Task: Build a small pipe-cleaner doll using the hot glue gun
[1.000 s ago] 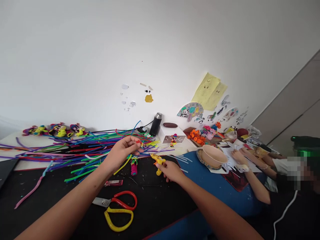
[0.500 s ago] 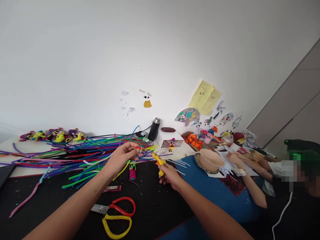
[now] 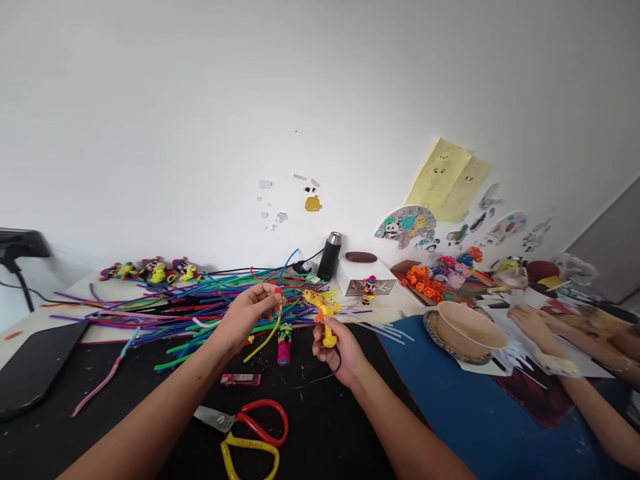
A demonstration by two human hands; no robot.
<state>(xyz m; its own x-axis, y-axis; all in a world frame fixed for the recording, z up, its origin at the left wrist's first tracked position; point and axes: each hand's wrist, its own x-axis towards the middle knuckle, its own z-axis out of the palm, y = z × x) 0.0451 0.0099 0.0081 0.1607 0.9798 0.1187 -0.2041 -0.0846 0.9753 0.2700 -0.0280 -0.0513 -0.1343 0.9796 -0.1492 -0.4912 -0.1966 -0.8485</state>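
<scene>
My right hand (image 3: 345, 353) grips a yellow hot glue gun (image 3: 327, 313) by its handle, a dark cord trailing below. The gun's nozzle points left toward my left hand (image 3: 253, 310). Thumb and fingers of that hand pinch a small red piece (image 3: 278, 291), its kind too small to make out. A yellow pipe cleaner (image 3: 263, 340) hangs or lies just below those fingertips. Between the two hands, a small pipe-cleaner doll (image 3: 284, 347) with a magenta lower body lies on the black mat (image 3: 320, 427).
Scissors (image 3: 250, 427) and a red lighter-like item (image 3: 241, 379) lie near my left forearm. Behind spread many pipe cleaners (image 3: 175, 313). A black flask (image 3: 330, 256) and a white box (image 3: 367, 270) stand by the wall. Rightward are a bowl (image 3: 470, 327) and another person's hands (image 3: 537, 327).
The view has turned left, so the scene sits further right. The glue gun is now tilted more level, its side showing. My left hand still pinches the red piece.
</scene>
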